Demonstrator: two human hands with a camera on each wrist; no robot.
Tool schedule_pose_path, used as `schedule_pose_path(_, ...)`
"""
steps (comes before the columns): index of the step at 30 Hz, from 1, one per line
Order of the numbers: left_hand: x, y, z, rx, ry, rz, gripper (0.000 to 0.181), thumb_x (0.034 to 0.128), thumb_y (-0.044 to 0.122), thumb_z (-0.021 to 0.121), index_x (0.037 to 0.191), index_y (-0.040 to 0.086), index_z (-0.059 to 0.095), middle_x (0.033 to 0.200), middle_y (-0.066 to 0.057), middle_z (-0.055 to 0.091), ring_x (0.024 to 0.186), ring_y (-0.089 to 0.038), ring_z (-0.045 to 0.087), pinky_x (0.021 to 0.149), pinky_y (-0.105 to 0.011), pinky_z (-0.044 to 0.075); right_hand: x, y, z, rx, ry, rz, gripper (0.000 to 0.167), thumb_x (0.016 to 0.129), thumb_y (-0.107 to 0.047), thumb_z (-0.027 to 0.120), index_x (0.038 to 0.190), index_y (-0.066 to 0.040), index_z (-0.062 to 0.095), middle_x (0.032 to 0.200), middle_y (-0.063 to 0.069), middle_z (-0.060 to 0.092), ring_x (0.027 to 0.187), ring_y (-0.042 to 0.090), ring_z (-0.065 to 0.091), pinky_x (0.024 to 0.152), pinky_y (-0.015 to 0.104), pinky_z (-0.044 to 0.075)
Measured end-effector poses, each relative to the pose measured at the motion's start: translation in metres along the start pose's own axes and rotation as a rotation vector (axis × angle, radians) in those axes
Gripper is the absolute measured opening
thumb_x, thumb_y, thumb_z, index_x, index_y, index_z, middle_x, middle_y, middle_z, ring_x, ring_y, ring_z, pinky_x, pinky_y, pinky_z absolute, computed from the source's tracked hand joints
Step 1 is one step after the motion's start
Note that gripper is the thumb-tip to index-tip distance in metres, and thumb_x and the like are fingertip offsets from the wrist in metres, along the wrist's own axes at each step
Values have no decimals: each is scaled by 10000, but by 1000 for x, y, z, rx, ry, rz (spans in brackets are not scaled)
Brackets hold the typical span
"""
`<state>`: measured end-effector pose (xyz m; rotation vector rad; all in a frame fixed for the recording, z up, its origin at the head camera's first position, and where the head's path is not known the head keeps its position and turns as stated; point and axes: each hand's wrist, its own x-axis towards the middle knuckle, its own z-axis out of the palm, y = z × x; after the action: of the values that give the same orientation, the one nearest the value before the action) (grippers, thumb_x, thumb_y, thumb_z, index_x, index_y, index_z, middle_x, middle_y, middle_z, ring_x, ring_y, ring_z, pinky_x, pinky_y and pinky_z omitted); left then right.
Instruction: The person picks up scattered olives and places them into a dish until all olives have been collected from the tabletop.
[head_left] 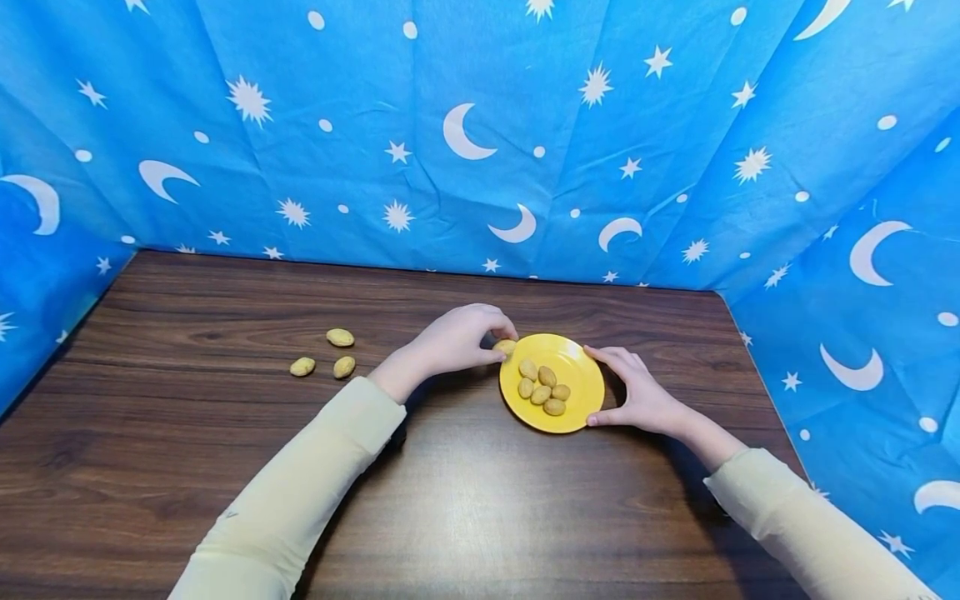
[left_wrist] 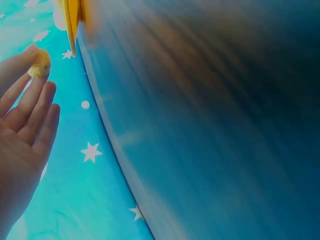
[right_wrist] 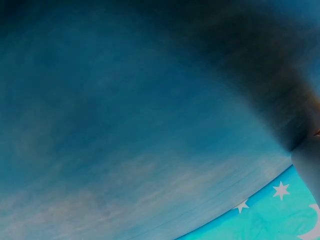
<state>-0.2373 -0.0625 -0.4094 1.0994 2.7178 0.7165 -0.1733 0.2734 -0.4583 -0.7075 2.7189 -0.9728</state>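
In the head view my left hand [head_left: 467,335] pinches a small yellow oval, nut-like piece [head_left: 505,346] at the upper left rim of a round yellow plate [head_left: 577,354]. The left wrist view shows this rough-skinned oval piece [left_wrist: 39,63] between thumb and fingertips, with the plate's edge [left_wrist: 73,25] near the top. My right hand [head_left: 633,392] grips the plate's right rim, its thumb at the lower edge and its fingers at the upper. Several similar tan oval pieces [head_left: 541,394] lie on the plate. The right wrist view hardly shows the right hand.
Three more yellow oval pieces [head_left: 341,337] lie apart on the dark wood table [head_left: 187,400], left of my left hand. A blue cloth [head_left: 337,167] with white moons and stars hangs behind the table and along its sides.
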Motion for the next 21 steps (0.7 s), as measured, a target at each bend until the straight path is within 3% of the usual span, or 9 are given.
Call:
schedule_pose_path(14,32,10,9,-28,-25,-7,237,991,226,770,1213,142,767,1226,-29,739,1157,-201,676,1083,-399,539,3,0,-6,8,-12,1,1042,785,-304,957,1630,-85,389,1553,227,445,1432,441,361,1153,746,325)
schedule_pose_path(21,46,14,14,-18,-43,15,216,1007,217,750,1209,143,768,1180,-29,724,1039,-194,627,987,-379,537,5,-1,-9,15,-20,-5,1038,785,-299,957,1628,-82,392,1548,224,450,1425,439,367,1149,744,328)
